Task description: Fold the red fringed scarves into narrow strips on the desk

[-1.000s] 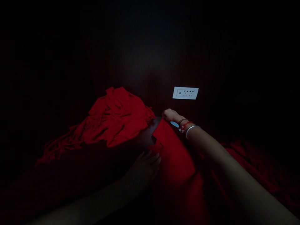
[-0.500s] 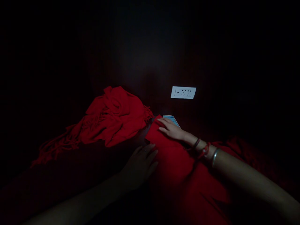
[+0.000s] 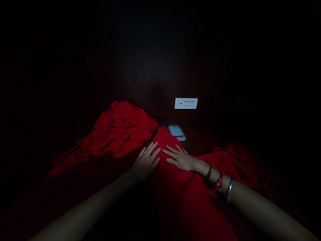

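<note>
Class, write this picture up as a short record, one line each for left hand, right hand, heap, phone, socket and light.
Left hand: spread over the left edge of a red cloth, wearing a ring
Right hand: laid on the same cloth, bracelets behind it
Heap: crumpled red fabric with fringe, at left
Phone: beyond the cloth, screen pixelated
Socket: white, above the phone
Light: dim, edges almost black

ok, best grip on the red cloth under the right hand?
I'd take the far end of the red cloth by its two side edges: left hand from the left, right hand from the right. That end narrows as it runs away from the person, and both hands are spread close to it. Too dark to count layers.
</note>
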### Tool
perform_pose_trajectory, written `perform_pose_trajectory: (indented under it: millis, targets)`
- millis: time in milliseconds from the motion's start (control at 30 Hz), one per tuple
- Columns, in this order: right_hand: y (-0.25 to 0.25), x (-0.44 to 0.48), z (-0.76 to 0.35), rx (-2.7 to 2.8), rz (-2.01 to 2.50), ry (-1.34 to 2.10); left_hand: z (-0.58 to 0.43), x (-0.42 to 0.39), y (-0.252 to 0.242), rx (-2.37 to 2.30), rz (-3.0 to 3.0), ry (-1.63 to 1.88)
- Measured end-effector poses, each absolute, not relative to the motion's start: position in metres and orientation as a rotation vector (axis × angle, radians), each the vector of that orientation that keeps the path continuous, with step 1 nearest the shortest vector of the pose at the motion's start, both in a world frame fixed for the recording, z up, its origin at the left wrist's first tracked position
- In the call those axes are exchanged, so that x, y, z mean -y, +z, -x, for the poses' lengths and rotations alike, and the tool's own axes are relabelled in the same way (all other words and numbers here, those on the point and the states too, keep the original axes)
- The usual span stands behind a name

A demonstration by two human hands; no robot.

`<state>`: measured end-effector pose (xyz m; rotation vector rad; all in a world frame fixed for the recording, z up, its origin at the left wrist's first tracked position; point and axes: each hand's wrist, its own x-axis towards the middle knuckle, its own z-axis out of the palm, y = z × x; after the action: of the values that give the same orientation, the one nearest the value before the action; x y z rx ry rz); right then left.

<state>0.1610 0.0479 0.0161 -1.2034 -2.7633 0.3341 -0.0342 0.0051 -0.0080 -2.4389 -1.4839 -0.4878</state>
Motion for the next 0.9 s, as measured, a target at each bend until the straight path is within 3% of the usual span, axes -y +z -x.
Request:
perform_pose_trajectory:
  millis: [100, 333, 733, 900]
  targets:
    - [0.02, -0.062, -0.171, 2.524, 1.193, 0.26, 0.036, -0.019, -0.012, 1.547, 2.563, -0.305]
    - [0.018, -0.113, -0.17, 2.06, 1.889, 0.434, 0.031, -0.017, -0.015, 1.679, 2.505, -0.198]
    - [0.02, -0.084, -0.156, 2.326, 1.704, -0.201, 0.032, -0.017, -0.019, 1.857, 2.414, -0.282]
    - [0.007, -0.074, -0.148, 2.679, 1.445, 0.122, 0.034, -0.015, -0.018, 2.078, 2.349, -0.307]
